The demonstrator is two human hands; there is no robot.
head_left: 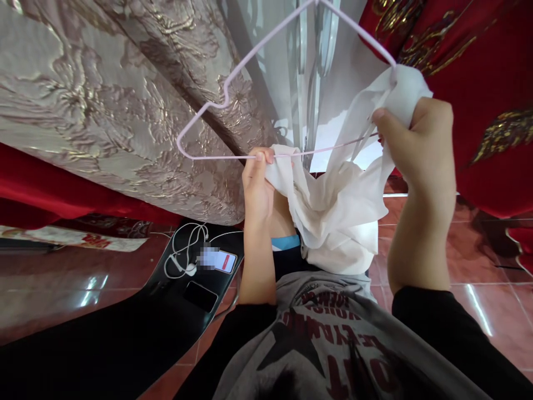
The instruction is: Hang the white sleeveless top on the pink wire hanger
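A thin pale pink clothes hanger [266, 45] is held up in front of me, its top cut off by the upper edge of the view. My left hand [259, 166] pinches the hanger's bottom bar together with an edge of a white garment [345, 194]. At the other end, my right hand [420, 130] is closed on the garment, which is draped over the hanger's right shoulder. Between the hands the sheer cloth hangs in loose folds down to my lap. The garment's exact kind is hidden by its folds.
Left of me, a black bench [137, 333] bears a lit phone [225, 261], a dark phone [200, 296] and white earphones [190, 269]. Beige embossed fabric [104, 111] hangs at the left. Red cloth with gold decoration [495, 72] hangs at the right, above red floor tiles [478, 250].
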